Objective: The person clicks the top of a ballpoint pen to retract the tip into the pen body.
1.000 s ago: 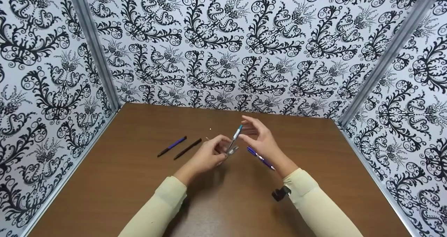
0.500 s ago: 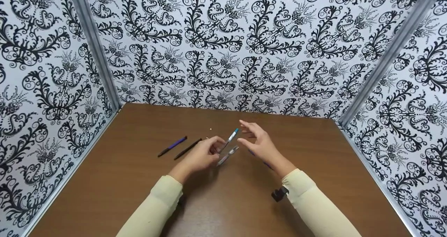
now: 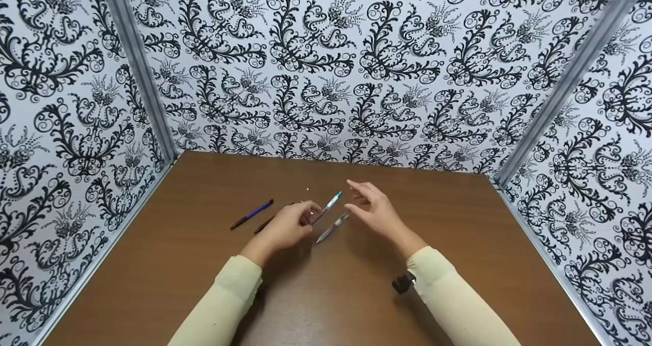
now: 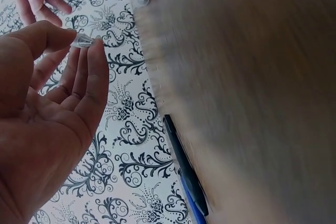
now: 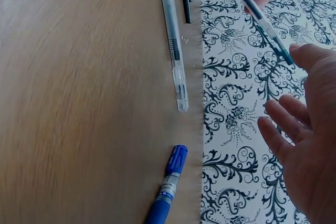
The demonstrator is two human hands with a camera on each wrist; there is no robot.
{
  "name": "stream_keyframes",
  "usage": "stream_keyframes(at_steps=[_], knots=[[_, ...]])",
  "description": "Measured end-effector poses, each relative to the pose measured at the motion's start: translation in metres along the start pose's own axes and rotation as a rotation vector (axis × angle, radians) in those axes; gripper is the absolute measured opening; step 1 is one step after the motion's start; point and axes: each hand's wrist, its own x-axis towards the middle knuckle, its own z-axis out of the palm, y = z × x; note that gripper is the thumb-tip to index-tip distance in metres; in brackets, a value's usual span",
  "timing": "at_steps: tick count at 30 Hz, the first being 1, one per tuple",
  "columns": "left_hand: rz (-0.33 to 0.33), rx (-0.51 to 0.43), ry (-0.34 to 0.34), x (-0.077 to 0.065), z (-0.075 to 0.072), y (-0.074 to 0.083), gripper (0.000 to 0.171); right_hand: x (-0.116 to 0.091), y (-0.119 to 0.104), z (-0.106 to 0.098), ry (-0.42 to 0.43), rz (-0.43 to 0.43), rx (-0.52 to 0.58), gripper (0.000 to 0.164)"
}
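My left hand (image 3: pixel 285 229) pinches a clear ballpoint pen with a teal end (image 3: pixel 333 201) between thumb and fingertips, tilted up above the table. The pen's pointed clear tip (image 4: pixel 84 41) shows in the left wrist view. My right hand (image 3: pixel 378 212) is held up with its fingers loosely spread and nothing in them; its thumb is close to the teal end in the right wrist view. A second clear pen (image 5: pixel 173 35) lies on the table between the hands. Beside it in that view lies a blue pen (image 5: pixel 168 187), which my right hand hides in the head view.
Left of my left hand, a blue and black pen (image 3: pixel 252 214) lies on the brown table (image 3: pixel 326 295). A black pen (image 4: pixel 185 163) lies alongside, partly covered by my left hand in the head view. Patterned walls (image 3: pixel 316 71) enclose the table at the back and both sides.
My left hand has drawn left with the teal-ended pen, away from the right hand, uncovering the clear pen on the table. My right hand has shifted slightly left and lower, covering the blue pen.
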Motion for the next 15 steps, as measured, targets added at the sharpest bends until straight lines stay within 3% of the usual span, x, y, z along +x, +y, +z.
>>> stream_keyframes(at_steps=[8,15], knots=[[-0.013,0.032,0.005,-0.001,-0.004,-0.003,0.043,0.003,0.001,0.009,-0.030,0.055,-0.018,0.064],[-0.011,0.026,0.004,-0.004,-0.006,-0.007,0.043,0.005,0.004,0.018,-0.039,0.055,-0.018,0.063]])
